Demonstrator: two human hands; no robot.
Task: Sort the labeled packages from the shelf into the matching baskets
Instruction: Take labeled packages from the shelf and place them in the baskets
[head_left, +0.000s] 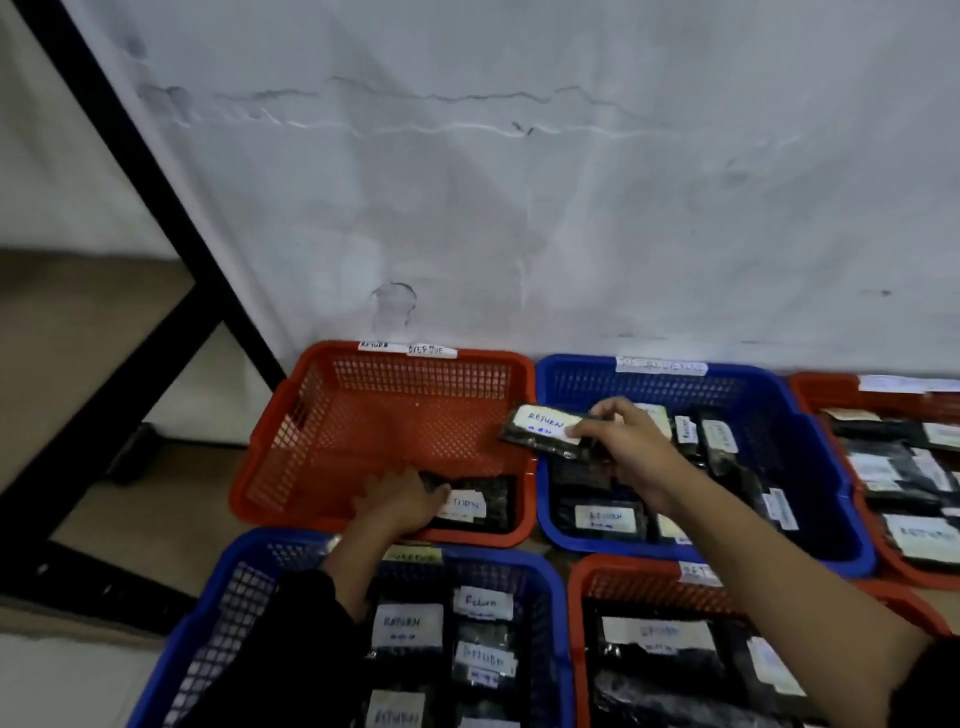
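Pinching a dark plastic-wrapped package (540, 431) by its right end, the right hand (623, 441) holds it over the red mesh basket (363, 415); its white label reads "RETURN". The left hand (400, 501) rests flat, fingers straight, on a second "RETURN" package (475, 504) inside, near the front wall.

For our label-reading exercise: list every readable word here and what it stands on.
"RETURN": label on the held package in the right hand.
"RETURN", "OVERDUE": tags on the far orange basket rim.
"Return": package label in the near blue basket.
Other labels: too blurred.
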